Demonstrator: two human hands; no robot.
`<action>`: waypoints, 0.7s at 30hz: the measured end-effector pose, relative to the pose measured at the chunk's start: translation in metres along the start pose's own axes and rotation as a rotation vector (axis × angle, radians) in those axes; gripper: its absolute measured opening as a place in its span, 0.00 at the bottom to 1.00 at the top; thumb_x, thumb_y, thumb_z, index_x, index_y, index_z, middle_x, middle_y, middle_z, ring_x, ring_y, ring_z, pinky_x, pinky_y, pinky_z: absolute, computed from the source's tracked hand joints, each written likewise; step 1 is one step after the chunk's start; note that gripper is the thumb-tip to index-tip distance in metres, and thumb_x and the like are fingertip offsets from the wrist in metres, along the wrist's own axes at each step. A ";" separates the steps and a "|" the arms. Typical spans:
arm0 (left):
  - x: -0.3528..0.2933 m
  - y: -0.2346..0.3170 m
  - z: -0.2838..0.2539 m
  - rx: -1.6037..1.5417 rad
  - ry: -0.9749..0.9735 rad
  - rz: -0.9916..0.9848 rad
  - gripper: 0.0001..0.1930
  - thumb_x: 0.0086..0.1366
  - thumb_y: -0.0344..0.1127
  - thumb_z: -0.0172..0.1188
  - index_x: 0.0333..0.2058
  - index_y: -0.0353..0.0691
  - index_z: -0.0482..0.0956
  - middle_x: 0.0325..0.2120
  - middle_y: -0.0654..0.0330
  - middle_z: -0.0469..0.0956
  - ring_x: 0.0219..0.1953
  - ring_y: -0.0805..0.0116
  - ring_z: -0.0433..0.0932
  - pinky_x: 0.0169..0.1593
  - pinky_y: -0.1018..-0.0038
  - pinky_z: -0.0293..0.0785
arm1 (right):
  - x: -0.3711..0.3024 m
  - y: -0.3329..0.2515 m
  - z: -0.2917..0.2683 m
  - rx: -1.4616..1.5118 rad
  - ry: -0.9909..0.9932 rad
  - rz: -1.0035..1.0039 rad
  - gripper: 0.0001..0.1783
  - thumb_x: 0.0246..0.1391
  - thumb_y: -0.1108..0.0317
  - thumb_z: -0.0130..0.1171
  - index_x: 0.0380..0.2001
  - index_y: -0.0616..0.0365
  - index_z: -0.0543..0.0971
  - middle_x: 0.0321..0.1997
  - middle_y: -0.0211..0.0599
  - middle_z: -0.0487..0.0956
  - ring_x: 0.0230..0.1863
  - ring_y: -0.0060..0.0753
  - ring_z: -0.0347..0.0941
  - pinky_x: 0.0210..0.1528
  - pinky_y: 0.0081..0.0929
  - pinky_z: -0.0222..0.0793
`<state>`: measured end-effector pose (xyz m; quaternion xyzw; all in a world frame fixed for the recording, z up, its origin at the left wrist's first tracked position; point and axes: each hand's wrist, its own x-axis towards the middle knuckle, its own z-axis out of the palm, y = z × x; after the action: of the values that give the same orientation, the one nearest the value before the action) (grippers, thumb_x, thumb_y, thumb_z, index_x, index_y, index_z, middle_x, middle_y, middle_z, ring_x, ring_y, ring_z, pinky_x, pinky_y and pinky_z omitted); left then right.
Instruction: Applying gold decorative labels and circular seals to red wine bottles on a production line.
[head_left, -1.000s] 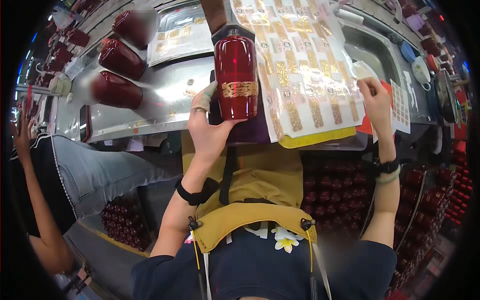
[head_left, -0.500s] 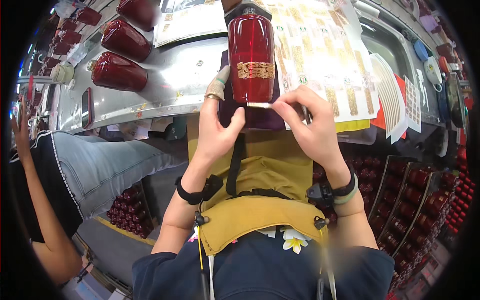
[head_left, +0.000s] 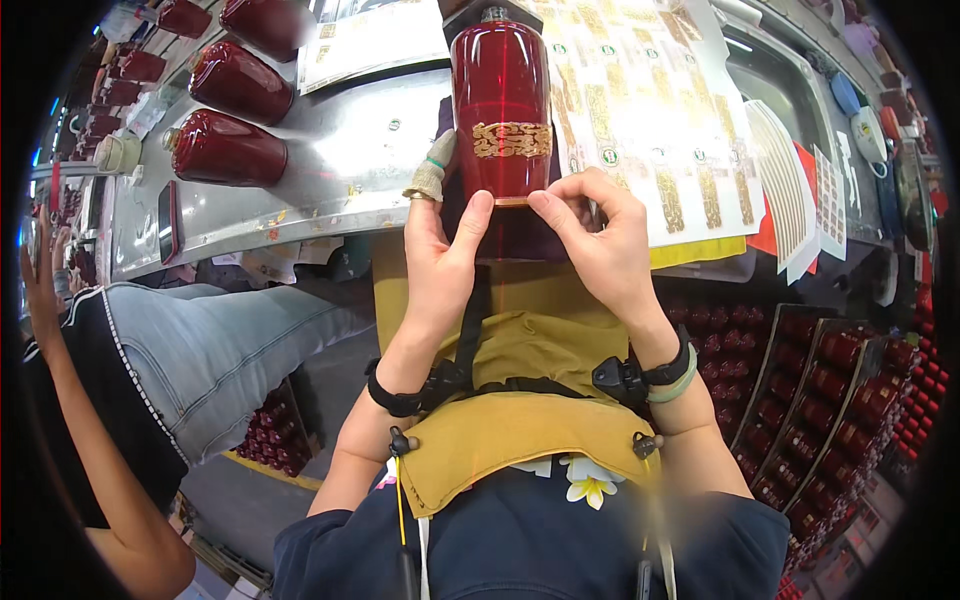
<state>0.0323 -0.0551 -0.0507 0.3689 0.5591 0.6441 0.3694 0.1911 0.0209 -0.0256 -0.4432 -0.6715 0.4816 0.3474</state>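
Observation:
A glossy red bottle (head_left: pixel 500 85) lies in front of me on dark cloth, its neck pointing away. Around its lower body runs an ornate gold band (head_left: pixel 511 140). Across the edge of its base is a thin gold strip (head_left: pixel 511 202). My left hand (head_left: pixel 440 255) holds the bottle's lower left side, thumb at the strip's left end. A cloth finger cover (head_left: pixel 428 178) and a ring are on that hand. My right hand (head_left: pixel 608 240) is closed, thumb and index finger pinching at the strip's right end; its other fingers are curled.
Sheets of gold decals (head_left: pixel 640 130) spread right of the bottle. Several more red bottles (head_left: pixel 230 150) lie at the left of the metal table (head_left: pixel 340 170), near a phone (head_left: pixel 169 220). Another person (head_left: pixel 190 350) stands at left. Racks of red bottles (head_left: pixel 820 400) stand at lower right.
Both thumbs have come onto the bottle's base edge. The strip, which stuck out from my right fingers, now lies along that edge.

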 end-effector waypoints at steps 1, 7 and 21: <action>0.000 0.001 -0.001 -0.067 -0.012 0.000 0.32 0.74 0.30 0.61 0.71 0.28 0.59 0.69 0.48 0.65 0.70 0.61 0.65 0.73 0.65 0.59 | 0.001 0.000 0.001 0.005 0.007 -0.003 0.09 0.57 0.67 0.73 0.29 0.61 0.84 0.25 0.28 0.76 0.25 0.19 0.66 0.29 0.23 0.62; 0.004 0.001 -0.003 0.031 -0.017 0.009 0.31 0.75 0.28 0.57 0.72 0.31 0.58 0.71 0.51 0.64 0.71 0.63 0.63 0.73 0.65 0.58 | 0.002 -0.001 0.005 -0.007 0.018 -0.007 0.09 0.56 0.68 0.73 0.28 0.61 0.84 0.24 0.28 0.74 0.24 0.20 0.65 0.28 0.24 0.60; 0.002 -0.005 0.000 0.004 0.005 0.011 0.31 0.74 0.30 0.59 0.71 0.27 0.59 0.69 0.48 0.65 0.71 0.62 0.64 0.73 0.65 0.57 | 0.002 -0.003 0.004 -0.081 0.045 -0.063 0.09 0.56 0.69 0.73 0.28 0.61 0.83 0.23 0.30 0.75 0.25 0.22 0.68 0.29 0.25 0.63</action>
<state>0.0319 -0.0532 -0.0558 0.3708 0.5594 0.6459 0.3638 0.1859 0.0205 -0.0238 -0.4460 -0.6963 0.4328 0.3591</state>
